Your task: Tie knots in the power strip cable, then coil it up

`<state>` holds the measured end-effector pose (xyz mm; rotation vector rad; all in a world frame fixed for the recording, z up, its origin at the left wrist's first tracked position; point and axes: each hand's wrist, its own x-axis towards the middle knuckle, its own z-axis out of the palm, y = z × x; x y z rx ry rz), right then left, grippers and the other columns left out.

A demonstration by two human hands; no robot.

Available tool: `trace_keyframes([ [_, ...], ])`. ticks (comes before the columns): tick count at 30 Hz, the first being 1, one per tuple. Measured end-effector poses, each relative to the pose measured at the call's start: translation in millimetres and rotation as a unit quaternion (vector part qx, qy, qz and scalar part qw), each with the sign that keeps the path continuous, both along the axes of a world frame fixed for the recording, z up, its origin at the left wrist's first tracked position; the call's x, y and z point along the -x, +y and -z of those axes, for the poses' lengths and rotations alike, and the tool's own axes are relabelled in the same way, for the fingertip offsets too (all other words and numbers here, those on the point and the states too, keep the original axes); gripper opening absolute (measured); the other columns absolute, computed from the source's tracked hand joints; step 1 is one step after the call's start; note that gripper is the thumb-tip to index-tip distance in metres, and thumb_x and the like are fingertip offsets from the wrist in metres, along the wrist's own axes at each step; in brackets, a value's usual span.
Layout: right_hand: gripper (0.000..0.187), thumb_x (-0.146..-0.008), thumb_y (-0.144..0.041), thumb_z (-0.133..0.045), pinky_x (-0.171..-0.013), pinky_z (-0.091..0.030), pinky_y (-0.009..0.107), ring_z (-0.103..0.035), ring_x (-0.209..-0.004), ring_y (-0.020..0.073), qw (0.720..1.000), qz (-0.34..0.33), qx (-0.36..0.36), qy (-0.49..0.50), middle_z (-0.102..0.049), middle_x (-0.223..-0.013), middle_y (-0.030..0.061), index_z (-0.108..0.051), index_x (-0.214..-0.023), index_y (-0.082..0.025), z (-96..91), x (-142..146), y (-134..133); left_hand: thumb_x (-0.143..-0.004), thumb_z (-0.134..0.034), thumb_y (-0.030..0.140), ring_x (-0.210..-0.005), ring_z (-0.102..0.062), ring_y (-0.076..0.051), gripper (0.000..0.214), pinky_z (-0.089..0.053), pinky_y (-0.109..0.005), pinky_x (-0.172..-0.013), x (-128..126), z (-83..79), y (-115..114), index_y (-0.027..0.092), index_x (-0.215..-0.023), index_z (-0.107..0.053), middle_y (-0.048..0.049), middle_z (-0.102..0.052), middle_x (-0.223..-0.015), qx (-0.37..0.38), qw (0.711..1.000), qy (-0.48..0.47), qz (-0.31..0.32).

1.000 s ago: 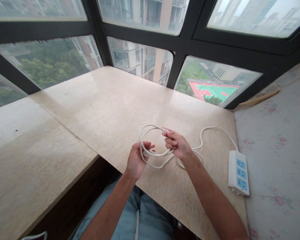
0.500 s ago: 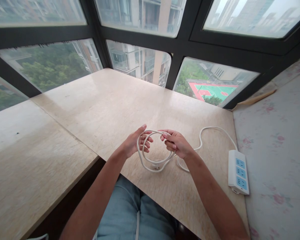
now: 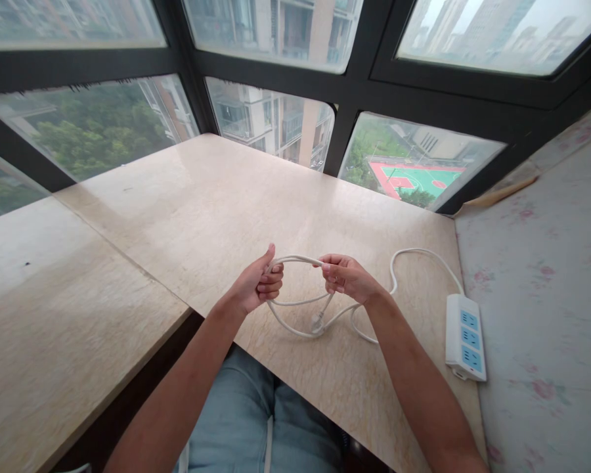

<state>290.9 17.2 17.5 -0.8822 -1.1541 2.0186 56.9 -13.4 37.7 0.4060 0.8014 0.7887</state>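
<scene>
A white power cord (image 3: 299,258) is looped between my two hands above the ledge. My left hand (image 3: 257,281) has its fingers wrapped round the left side of the loops, thumb pointing up. At the loops' right side, my right hand (image 3: 347,276) pinches the cord between thumb and fingers. The plug (image 3: 318,322) hangs low inside the loops, close to the ledge's surface. From the coil the cord winds under my right wrist and up to the power strip (image 3: 465,336), which lies by the wall with several blue sockets facing up.
The pale marble ledge (image 3: 217,210) spreads out ahead and to the left, with a seam across it. Dark-framed windows (image 3: 270,125) border its far side. A flowered wall (image 3: 532,315) stands on the right. The ledge's front edge lies near my lap.
My left fingers have closed round the cord loops, which they only held loosely before. The loops have flattened between my hands, and the plug now shows more plainly.
</scene>
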Motion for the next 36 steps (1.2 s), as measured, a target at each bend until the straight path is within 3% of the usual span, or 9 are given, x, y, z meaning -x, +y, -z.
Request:
trace_keyframes([
  [6, 0.031, -0.071, -0.037, -0.080, -0.069, -0.053, 0.031, -0.050, -0.047, 0.0069, 0.998, -0.058, 0.004, 0.018, -0.050, -0.051, -0.0075, -0.057, -0.068, -0.016, 12.0, 6, -2, -0.096, -0.044, 0.045, -0.030, -0.018, -0.005, 0.049, -0.017, -0.017, -0.029, 7, -4.6, -7, 0.019, -0.055, -0.037, 0.0103, -0.015, -0.040, 0.039, 0.991, -0.108, -0.071],
  [11, 0.035, -0.075, -0.045, -0.076, -0.088, -0.050, 0.037, -0.054, -0.057, 0.0101, 0.994, -0.097, -0.023, 0.036, -0.047, -0.050, -0.0076, -0.056, -0.065, -0.017, 16.8, 14, -5, -0.097, -0.041, 0.041, -0.030, -0.018, -0.006, 0.047, -0.015, -0.018, -0.030, 12, -4.3, -10, 0.020, -0.056, -0.035, 0.0092, -0.017, -0.040, 0.022, 0.976, -0.173, -0.129],
  [14, 0.036, -0.075, -0.049, -0.074, -0.083, -0.050, 0.035, -0.053, -0.057, 0.0112, 0.996, -0.069, -0.013, 0.056, -0.042, -0.050, -0.0079, -0.055, -0.067, -0.019, 15.6, 16, -5, -0.097, -0.042, 0.042, -0.031, -0.021, -0.005, 0.041, -0.019, -0.017, -0.032, 13, -4.1, -12, 0.018, -0.064, -0.045, 0.0081, -0.026, -0.043, -0.003, 0.967, -0.189, -0.172],
  [19, 0.032, -0.073, -0.045, -0.076, -0.070, -0.049, 0.029, -0.038, -0.048, 0.0079, 0.996, 0.015, 0.010, 0.088, -0.029, -0.051, -0.0100, -0.060, -0.074, -0.018, 10.4, 17, -2, -0.099, -0.039, 0.033, -0.035, -0.030, -0.006, 0.033, -0.031, -0.019, -0.041, 1, 1.8, -21, 0.018, -0.073, -0.054, 0.0060, -0.036, -0.046, -0.069, 0.949, -0.164, -0.262],
  [22, 0.025, -0.077, -0.040, -0.074, -0.060, -0.046, 0.025, -0.029, -0.046, 0.0071, 0.991, 0.049, 0.024, 0.119, -0.024, -0.052, -0.0098, -0.062, -0.076, -0.018, 7.6, 18, -3, -0.097, -0.042, 0.034, -0.053, -0.053, -0.010, 0.030, -0.047, -0.025, -0.063, -11, 9.6, -28, 0.020, -0.079, -0.061, 0.0027, -0.049, -0.051, -0.090, 0.943, -0.168, -0.274],
  [26, 0.021, -0.079, -0.037, -0.070, -0.049, -0.040, 0.021, -0.024, -0.046, 0.0069, 0.978, 0.083, 0.063, 0.179, -0.032, -0.056, -0.0079, -0.063, -0.083, -0.018, 4.7, 23, -10, -0.094, -0.049, 0.042, -0.080, -0.064, -0.015, 0.024, -0.048, -0.036, -0.088, -21, 15.4, -34, 0.027, -0.093, -0.068, 0.0006, -0.064, -0.070, -0.089, 0.945, -0.168, -0.268],
  [30, 0.019, -0.080, -0.036, -0.068, -0.064, -0.050, 0.025, -0.039, -0.052, 0.0069, 0.965, 0.096, 0.069, 0.236, -0.044, -0.067, -0.0059, -0.060, -0.091, -0.022, 5.2, 33, -24, -0.098, -0.041, 0.042, -0.073, -0.061, -0.009, 0.030, -0.051, -0.026, -0.082, -25, 11.4, -32, 0.030, -0.109, -0.066, 0.0006, -0.064, -0.082, -0.098, 0.937, -0.161, -0.295],
  [33, 0.020, -0.083, -0.041, -0.065, -0.075, -0.053, 0.034, -0.050, -0.062, 0.0106, 0.960, 0.107, 0.076, 0.247, -0.044, -0.066, -0.0059, -0.057, -0.092, -0.026, 8.1, 42, -33, -0.100, -0.038, 0.037, -0.056, -0.051, -0.005, 0.032, -0.049, -0.016, -0.063, -30, 8.5, -30, 0.026, -0.111, -0.065, 0.0013, -0.057, -0.074, -0.108, 0.927, -0.173, -0.315],
  [36, 0.028, -0.082, -0.050, -0.065, -0.073, -0.053, 0.034, -0.057, -0.072, 0.0137, 0.959, 0.115, 0.086, 0.243, -0.048, -0.068, -0.0052, -0.056, -0.097, -0.028, 11.1, 50, -40, -0.102, -0.034, 0.032, -0.043, -0.035, -0.004, 0.034, -0.037, -0.012, -0.044, -36, 10.2, -30, 0.022, -0.111, -0.065, 0.0039, -0.045, -0.063, -0.130, 0.910, -0.205, -0.335],
])
